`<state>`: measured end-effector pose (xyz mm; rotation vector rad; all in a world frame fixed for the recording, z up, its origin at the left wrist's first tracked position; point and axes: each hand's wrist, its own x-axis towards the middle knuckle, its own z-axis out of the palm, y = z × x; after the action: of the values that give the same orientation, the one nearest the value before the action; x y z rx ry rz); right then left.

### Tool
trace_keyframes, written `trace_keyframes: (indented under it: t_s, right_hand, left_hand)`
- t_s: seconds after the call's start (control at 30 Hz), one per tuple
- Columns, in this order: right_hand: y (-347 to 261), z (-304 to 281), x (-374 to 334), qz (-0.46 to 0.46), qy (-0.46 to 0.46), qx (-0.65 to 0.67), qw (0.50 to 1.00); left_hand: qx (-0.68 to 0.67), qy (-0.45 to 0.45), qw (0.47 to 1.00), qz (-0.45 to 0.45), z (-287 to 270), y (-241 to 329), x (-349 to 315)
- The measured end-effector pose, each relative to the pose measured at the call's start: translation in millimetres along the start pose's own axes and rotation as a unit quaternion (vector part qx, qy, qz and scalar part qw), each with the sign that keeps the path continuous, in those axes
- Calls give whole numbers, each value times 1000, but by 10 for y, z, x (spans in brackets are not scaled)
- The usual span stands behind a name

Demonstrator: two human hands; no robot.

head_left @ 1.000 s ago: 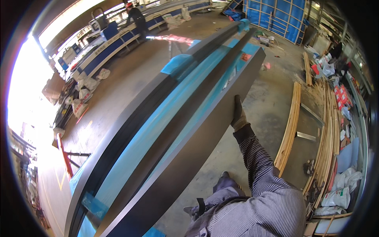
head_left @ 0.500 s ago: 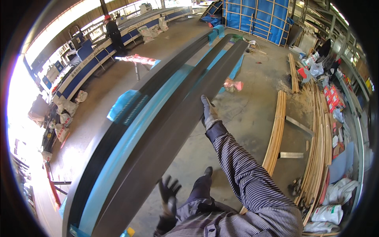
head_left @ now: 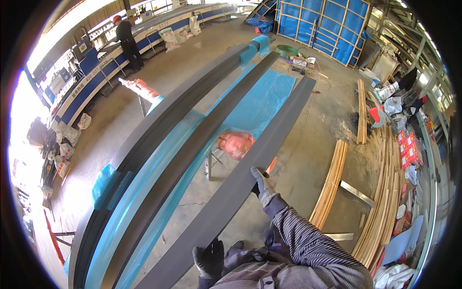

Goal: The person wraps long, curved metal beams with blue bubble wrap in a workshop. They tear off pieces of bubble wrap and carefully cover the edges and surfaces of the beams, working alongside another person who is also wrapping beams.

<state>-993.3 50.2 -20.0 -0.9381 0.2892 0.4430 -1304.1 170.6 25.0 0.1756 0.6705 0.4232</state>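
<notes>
A long dark grey plank runs diagonally in front of me, apart from the others. My right hand, in a grey work glove, grips its near edge, thumb on top and fingers underneath. Close to the plank's lower edge, my gloved left hand has its fingers stretched up; whether it touches the plank is hard to tell. Beyond lie a brown-grey plank and a stack of dark planks, with blue plastic film between and under them. A pink-orange plastic-wrapped support shows in the gap.
To the right, bundled wooden strips and longer strips lie on the floor beside metal bars. A blue-sheeted wooden frame stands at the back. A person in a red helmet stands by a long blue-white machine.
The near grey plank has moved right, away from the brown-grey one, uncovering blue film and the pink-orange wrapping. My left hand has come up closer to its edge. The view has shifted.
</notes>
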Motion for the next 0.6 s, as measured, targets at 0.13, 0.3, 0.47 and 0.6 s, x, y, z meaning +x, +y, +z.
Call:
trace_keyframes:
  t_s: [0.13,0.3,0.47,0.6]
  right_hand:
    - [-680,-396,562,146,-85,23,985]
    - [-2035,-770,1816,6,-152,56,987]
    - [-2611,-1016,2851,225,-229,145,936]
    - [-2642,-1542,3922,150,-172,43,973]
  left_hand:
    - [-61,-2,988,141,314,-642,493]
    - [-100,-58,958,263,824,-1322,1246]
    - [-183,44,930,314,1144,-1998,1834]
    - [-169,100,926,323,1374,-2373,2310]
